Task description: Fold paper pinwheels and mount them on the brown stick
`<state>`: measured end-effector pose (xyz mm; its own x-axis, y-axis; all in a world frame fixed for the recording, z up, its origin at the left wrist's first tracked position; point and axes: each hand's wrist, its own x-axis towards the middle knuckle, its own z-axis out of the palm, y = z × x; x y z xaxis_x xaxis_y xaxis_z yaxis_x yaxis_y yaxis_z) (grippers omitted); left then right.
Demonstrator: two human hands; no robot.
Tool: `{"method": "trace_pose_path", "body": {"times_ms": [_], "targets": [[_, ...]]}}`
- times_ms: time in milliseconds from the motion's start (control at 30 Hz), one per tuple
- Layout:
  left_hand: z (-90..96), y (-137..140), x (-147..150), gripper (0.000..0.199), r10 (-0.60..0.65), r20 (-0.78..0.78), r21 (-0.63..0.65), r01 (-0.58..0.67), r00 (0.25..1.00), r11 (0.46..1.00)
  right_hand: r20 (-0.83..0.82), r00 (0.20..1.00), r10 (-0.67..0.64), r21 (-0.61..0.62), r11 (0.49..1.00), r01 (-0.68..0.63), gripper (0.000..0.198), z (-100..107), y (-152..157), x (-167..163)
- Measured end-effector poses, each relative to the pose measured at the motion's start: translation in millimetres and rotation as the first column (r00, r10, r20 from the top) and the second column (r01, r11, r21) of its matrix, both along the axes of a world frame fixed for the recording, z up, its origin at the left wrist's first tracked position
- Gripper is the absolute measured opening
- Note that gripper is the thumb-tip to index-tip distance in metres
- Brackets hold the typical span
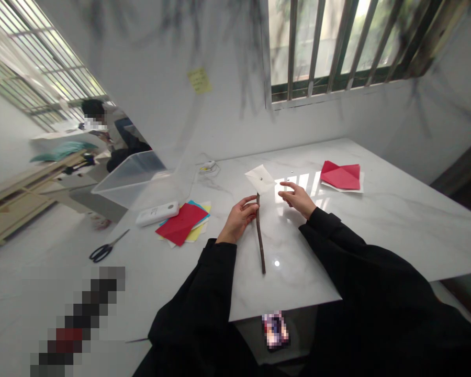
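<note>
My left hand pinches a thin brown twig near its upper end, and the twig points down toward the table's front edge. At its top sits a white folded paper pinwheel with a small dark pin in its middle. My right hand is just right of the pinwheel, fingers stretched out and apart, with nothing visible in them. Beyond that hand, a tiny dark piece, perhaps a pin, lies on the table.
Red folded papers lie right; coloured sheets lie left beside a white box-shaped device. Scissors rest on the white marbled table. A clear plastic bin stands back left. Another person sits farther away.
</note>
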<state>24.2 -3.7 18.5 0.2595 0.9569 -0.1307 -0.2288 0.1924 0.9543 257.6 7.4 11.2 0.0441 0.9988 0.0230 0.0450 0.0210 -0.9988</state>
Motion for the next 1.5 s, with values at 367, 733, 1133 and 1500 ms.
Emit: {"method": "trace_pose_path", "body": {"times_ms": [367, 733, 1133, 1500], "targets": [[3.7, -2, -1, 0.056, -0.098, -0.067, 0.008, 0.099, 0.993, 0.995, 0.345, 0.938, -0.009, 0.073, 0.997, -0.017, 0.033, -10, 12, 17], [2.5, -1, -1, 0.057, -0.085, -0.062, -0.004, 0.085, 0.994, 0.996, 0.236, 0.969, -0.073, 0.036, 0.997, 0.066, 0.051, -8, 9, 15], [4.3, -3, -1, 0.055, -0.073, -0.052, 0.003, 0.073, 0.996, 0.997, 0.366, 0.927, 0.08, 0.08, 0.99, -0.117, 0.033, -6, 7, 12], [5.6, -4, 0, 0.056, -0.075, -0.044, 0.0, 0.075, 0.996, 0.997, 0.274, 0.962, 0.01, 0.071, 0.997, -0.031, 0.037, -7, 8, 12]]}}
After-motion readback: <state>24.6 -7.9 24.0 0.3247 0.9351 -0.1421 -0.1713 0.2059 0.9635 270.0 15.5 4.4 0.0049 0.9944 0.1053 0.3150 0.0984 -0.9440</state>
